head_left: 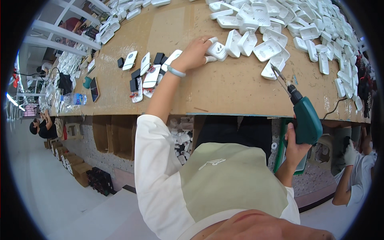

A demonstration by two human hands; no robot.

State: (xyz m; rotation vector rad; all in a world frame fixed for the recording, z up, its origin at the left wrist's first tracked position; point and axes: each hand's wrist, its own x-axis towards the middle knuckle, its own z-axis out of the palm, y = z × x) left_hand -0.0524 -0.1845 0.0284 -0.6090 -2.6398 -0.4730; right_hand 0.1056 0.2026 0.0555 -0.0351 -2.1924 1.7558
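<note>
My left hand (194, 54) stretches over the cardboard-covered table, white covers on its thumb and a fingertip. Between these fingers it grips a small white plastic housing (218, 51) that has dark openings in it. More white housings (233, 44) stand just to the right of it. My right hand (295, 147) is wrapped round the grip of a dark green, pistol-shaped power tool (307, 120). The tool has a black collar and a thin, fork-like metal tip. That tip points up and left, in front of an open white housing shell (271, 71).
A large heap of white shells (308, 22) covers the far right. Left of my left arm lie white devices (151, 77) and small black blocks (135, 85). Farther left are a phone (95, 89) and a plastic bottle (75, 99). Another person's gloved hand (350, 155) is at right.
</note>
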